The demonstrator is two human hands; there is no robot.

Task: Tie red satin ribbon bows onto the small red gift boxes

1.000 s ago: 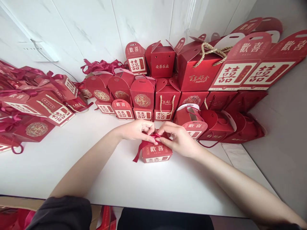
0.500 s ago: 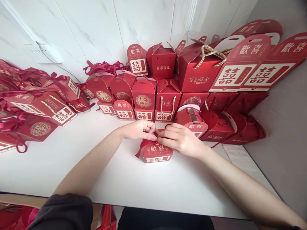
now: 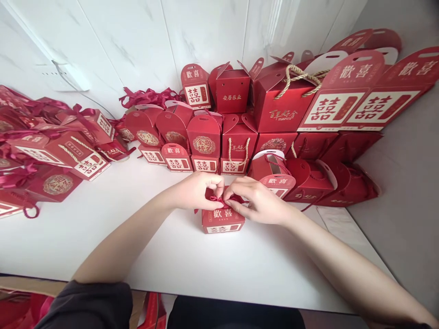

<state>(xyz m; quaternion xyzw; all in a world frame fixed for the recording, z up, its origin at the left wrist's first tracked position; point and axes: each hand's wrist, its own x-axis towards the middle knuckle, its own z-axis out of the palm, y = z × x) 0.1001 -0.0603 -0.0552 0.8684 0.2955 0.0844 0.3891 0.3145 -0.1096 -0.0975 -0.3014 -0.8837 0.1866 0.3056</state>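
A small red gift box with white lettering and a white printed panel stands on the white table in front of me. Across its top lies a dark red ribbon, looped at the middle. My left hand pinches the ribbon between thumb and forefinger on the left side of the box. From the right, my right hand pinches the ribbon close to the same spot, its fingertips almost meeting the left ones. The back of the box top is hidden behind both hands.
Rows of stacked red gift boxes line the wall behind my hands, some with cord handles. At left lies a heap of ribboned boxes. A bundle of loose ribbons rests on the back row. The white table ends near my body.
Both hands have shifted slightly and now pinch the ribbon at the box's middle. The ribbon end that hung at the left has drawn up, and a loop shows between the fingers.
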